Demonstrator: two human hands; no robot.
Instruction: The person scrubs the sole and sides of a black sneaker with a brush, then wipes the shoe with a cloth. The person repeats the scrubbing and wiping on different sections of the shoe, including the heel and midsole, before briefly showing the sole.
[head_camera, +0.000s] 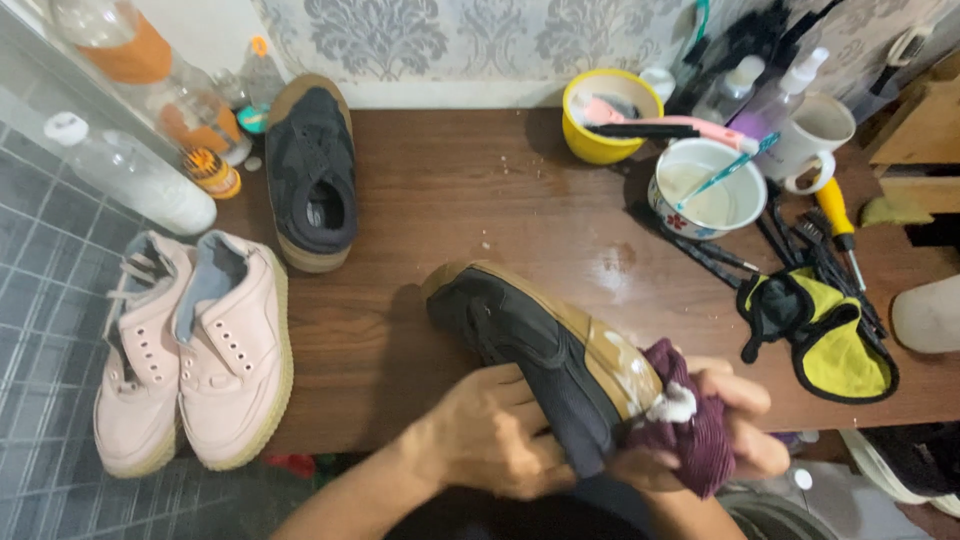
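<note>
Black sneaker (530, 345) tilted on its side over wooden table (450, 200) edge, tan sole up | left hand (495, 435) clasps upper | right hand (735, 425) pinches maroon cloth (690, 435) against soapy sole.

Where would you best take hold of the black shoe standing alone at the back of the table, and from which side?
Probably from above, at the collar of the black shoe. It stands upright on its sole on the table with the opening facing up, so fingers can hook inside while the thumb presses the outer heel. The bottles crowd its left side; the right side is free.
</note>
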